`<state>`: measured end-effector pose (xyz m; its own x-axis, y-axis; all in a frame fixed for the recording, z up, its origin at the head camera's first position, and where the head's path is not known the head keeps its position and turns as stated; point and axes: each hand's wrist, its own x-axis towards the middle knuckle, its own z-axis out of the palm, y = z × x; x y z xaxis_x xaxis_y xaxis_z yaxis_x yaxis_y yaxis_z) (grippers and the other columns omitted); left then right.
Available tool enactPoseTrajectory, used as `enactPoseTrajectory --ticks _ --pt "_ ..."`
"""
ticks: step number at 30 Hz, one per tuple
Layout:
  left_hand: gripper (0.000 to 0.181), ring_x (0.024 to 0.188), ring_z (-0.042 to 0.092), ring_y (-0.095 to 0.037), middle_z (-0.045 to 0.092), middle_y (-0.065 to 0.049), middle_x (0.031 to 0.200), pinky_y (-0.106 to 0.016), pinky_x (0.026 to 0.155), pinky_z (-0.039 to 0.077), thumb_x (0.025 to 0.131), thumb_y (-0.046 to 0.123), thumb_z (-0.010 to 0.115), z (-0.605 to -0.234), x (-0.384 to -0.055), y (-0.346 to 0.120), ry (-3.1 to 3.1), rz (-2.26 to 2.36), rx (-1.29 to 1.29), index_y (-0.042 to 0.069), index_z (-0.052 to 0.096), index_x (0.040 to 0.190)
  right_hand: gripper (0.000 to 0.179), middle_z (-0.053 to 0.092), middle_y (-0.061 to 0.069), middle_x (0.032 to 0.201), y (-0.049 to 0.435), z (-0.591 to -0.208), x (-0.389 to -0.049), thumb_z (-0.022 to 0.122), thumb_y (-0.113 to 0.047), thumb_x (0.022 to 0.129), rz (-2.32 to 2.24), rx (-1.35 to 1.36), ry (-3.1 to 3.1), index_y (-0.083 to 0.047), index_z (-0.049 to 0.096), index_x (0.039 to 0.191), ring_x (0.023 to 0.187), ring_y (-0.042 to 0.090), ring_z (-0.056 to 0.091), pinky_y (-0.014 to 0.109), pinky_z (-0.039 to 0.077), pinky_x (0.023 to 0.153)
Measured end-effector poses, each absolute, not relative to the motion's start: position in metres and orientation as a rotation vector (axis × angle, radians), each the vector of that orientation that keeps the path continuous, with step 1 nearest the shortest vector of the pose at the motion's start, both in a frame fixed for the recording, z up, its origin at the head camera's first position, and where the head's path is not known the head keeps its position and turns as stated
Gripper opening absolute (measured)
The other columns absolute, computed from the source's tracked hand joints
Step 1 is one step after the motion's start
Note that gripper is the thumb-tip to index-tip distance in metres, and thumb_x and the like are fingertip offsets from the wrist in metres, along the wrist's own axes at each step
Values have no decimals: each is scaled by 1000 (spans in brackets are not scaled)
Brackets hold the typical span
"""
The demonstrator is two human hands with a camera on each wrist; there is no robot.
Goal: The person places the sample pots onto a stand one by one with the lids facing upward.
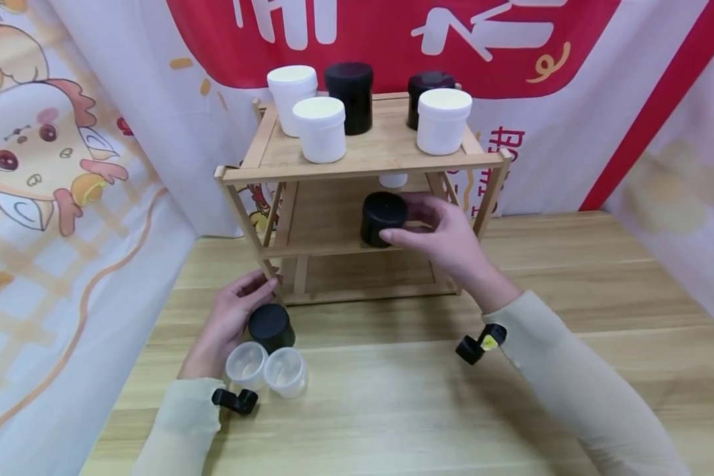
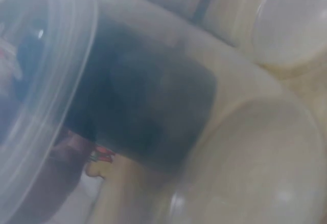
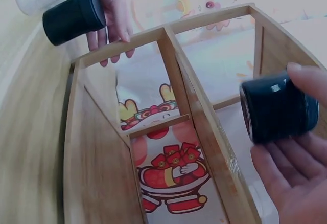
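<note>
My right hand point(image 1: 443, 231) is gripping a jar point(image 1: 383, 219), axis upright, at the middle shelf's front edge point(image 1: 321, 252), room stretching leftward; my left hand point(image 1: 236, 309) is holding the rack point(image 1: 363, 170).

The rack point(image 1: 333, 172) stands at 12 o'clock on the table point(image 1: 393, 410). Top shelf point(image 1: 387, 142): 3 jars point(image 1: 324, 135) toward 9 o'clock, 2 more point(image 1: 444, 129) toward 3. At the middle shelf's point(image 1: 321, 218) front edge, 1 held jar point(image 1: 381, 221); another jar point(image 1: 393, 180) behind. At the rack's 7, a standing jar point(image 1: 271, 327), 2 cups point(image 1: 285, 373) at its 6.
</note>
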<state>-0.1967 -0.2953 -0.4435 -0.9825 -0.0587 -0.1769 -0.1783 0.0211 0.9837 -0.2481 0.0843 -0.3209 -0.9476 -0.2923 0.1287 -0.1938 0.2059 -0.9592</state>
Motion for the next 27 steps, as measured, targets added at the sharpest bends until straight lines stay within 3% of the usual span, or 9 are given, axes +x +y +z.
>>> enactPoseTrajectory --ticks 5,14,23,27 --pt "67 120 69 -4 76 17 122 -21 106 59 101 34 78 -442 -197 -298 2185 2117 -288 8 53 158 72 63 6 153 63 -312 -271 90 -30 90 -1888 -396 2403 -18 57 153 139 23 60 45 55 117" --pt "70 125 67 -8 72 9 134 -18 104 59 100 38 79 -441 -204 -298 2202 2090 -306 12 52 159 85 53 6 165 35 -306 -305 88 -39 90 -1725 -338 2591 -19 48 162 153 22 49 38 41 129" --pt "67 128 65 -13 73 9 131 -20 104 60 100 37 78 -441 -202 -298 2204 2077 -333 12 55 158 100 41 2 173 15 -306 -322 89 -42 89 -1639 -250 2659 -23 33 170 159 20 40 34 36 133" --pt "66 129 65 -14 72 6 136 -22 106 59 100 38 78 -444 -200 -297 2205 2072 -332 13 55 157 102 41 5 173 11 -306 -325 89 -42 89 -1638 -189 2671 -21 31 170 155 22 44 36 38 132"
